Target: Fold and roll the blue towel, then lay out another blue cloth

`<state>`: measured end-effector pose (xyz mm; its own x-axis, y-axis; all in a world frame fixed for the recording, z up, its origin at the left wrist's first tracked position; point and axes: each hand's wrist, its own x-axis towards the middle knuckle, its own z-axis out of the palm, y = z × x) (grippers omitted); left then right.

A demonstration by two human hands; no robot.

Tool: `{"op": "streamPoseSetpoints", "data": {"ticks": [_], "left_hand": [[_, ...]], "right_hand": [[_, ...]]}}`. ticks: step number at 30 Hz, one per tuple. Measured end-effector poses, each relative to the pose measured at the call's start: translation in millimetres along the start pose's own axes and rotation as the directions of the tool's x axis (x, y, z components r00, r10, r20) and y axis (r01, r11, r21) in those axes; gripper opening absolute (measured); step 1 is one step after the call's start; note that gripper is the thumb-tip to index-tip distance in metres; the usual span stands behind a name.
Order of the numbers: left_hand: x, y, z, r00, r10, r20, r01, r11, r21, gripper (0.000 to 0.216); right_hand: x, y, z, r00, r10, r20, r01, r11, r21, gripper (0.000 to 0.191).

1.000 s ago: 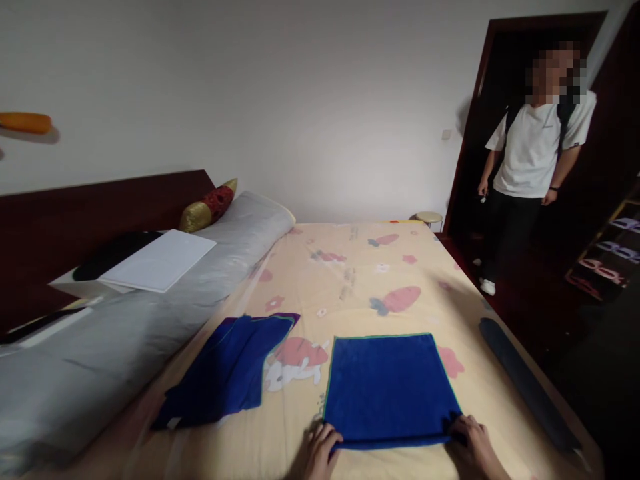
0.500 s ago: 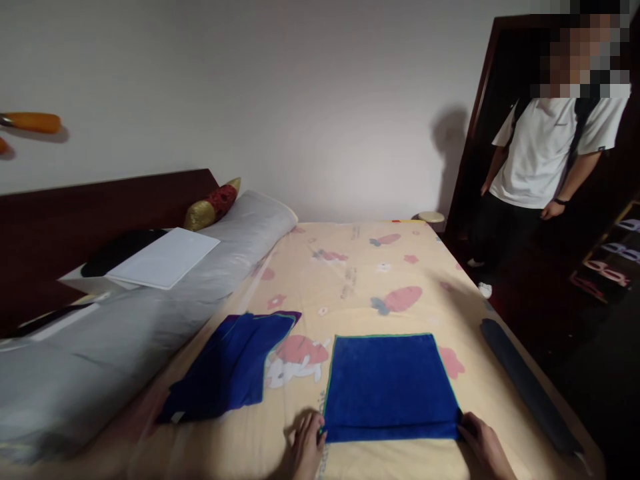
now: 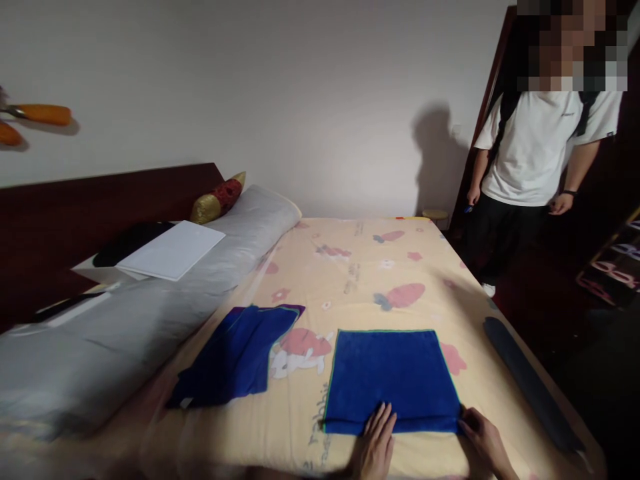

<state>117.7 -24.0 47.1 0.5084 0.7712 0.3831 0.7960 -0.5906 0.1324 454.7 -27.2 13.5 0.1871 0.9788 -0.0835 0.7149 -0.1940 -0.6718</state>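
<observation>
A blue cloth [image 3: 393,373] with a thin green edge lies flat on the bed sheet, its near edge turned over in a narrow strip. My left hand [image 3: 379,437] rests on the middle of that strip, fingers stretched out. At the near right corner, my right hand [image 3: 484,437] is closed in a pinch on the cloth. Left of it is a loosely folded pile of blue cloth [image 3: 233,357], with a bit of purple at its far corner and a small white tag at its near end.
The patterned bed sheet [image 3: 350,267] spreads around the cloths. A long dark roll [image 3: 530,380] lies along the right edge. Grey bedding [image 3: 240,240] carries a white flat box [image 3: 173,250] and a red-gold cushion [image 3: 217,200]. A person in a white shirt [image 3: 535,147] stands beyond the bed.
My left hand has moved right, from the near left corner to the middle of the turned-over edge, and its fingers have straightened. My right hand stays at its corner.
</observation>
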Motion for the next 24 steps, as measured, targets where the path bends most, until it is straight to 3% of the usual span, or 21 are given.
{"op": "streamPoseSetpoints", "data": {"ticks": [3,6,8,9,11,13,16,20,24], "left_hand": [[0,-4,-16,0.988,0.103,0.118,-0.109,0.993,0.039,0.060],[-1,-6,-17,0.981,0.068,0.184,-0.076,0.996,0.038,0.059],[-1,-3,-12,0.978,0.025,0.205,-0.030,0.999,0.021,0.059],[-1,-2,-10,0.975,0.010,0.221,-0.013,1.000,0.009,0.059],[0,0,-8,0.965,-0.002,0.262,0.008,1.000,-0.022,0.060],[0,-3,-11,0.950,0.011,0.312,0.010,0.998,-0.064,0.060],[-7,-19,-24,0.926,-0.063,0.373,0.092,0.994,-0.062,0.058],[-31,-64,-47,0.868,-0.279,0.411,0.282,0.958,0.056,0.055],[-63,-109,-56,0.834,-0.467,0.295,0.428,0.884,0.190,0.052]], "right_hand": [[-3,-6,7,0.994,-0.004,-0.106,-0.007,0.994,-0.106,0.030],[-16,-37,33,0.964,-0.197,-0.178,0.155,0.962,-0.227,0.039],[-29,-67,59,0.907,-0.417,-0.057,0.393,0.886,-0.246,0.044],[-36,-82,72,0.855,-0.517,0.040,0.511,0.828,-0.229,0.048],[-45,-105,93,0.758,-0.629,0.175,0.652,0.733,-0.194,0.061],[-48,-115,102,0.702,-0.678,0.218,0.711,0.679,-0.182,0.069],[-45,-103,85,0.692,-0.676,0.255,0.722,0.656,-0.219,0.067],[-40,-55,33,0.725,-0.590,0.355,0.682,0.685,-0.255,0.057],[-39,2,-1,0.754,-0.546,0.364,0.652,0.691,-0.313,0.059]]}}
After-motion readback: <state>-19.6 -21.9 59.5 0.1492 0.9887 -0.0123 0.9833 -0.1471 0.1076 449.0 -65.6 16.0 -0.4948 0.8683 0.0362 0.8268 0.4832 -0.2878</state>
